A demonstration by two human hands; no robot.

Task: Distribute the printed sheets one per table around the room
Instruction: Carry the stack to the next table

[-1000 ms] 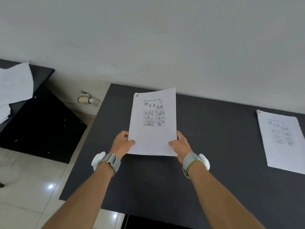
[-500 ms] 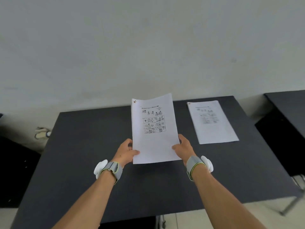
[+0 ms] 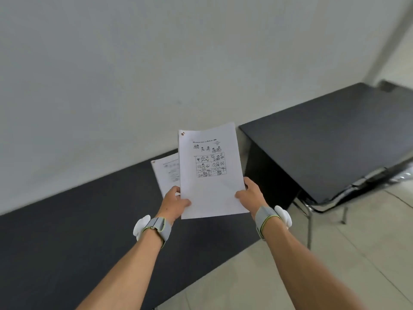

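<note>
I hold a stack of printed sheets (image 3: 211, 173) upright in front of me, its top page showing a grid of small drawings and a staple at the top left corner. My left hand (image 3: 174, 203) grips the stack's lower left edge and my right hand (image 3: 251, 194) grips its lower right edge. Behind the stack, a single printed sheet (image 3: 167, 173) lies flat on the near black table (image 3: 67, 231), partly hidden by the stack and my left hand. A second black table (image 3: 330, 142) stands to the right with no sheet visible on it.
A white wall runs behind both tables. A narrow gap separates the two tables. Pale tiled floor (image 3: 335, 253) lies at the lower right, where metal table legs (image 3: 309, 222) stand. A dark object (image 3: 388, 86) sits at the far corner of the right table.
My view has swung to the right: the first table and its sheet slid left, and the second table came into view. Both hands keep the same grip on the stack.
</note>
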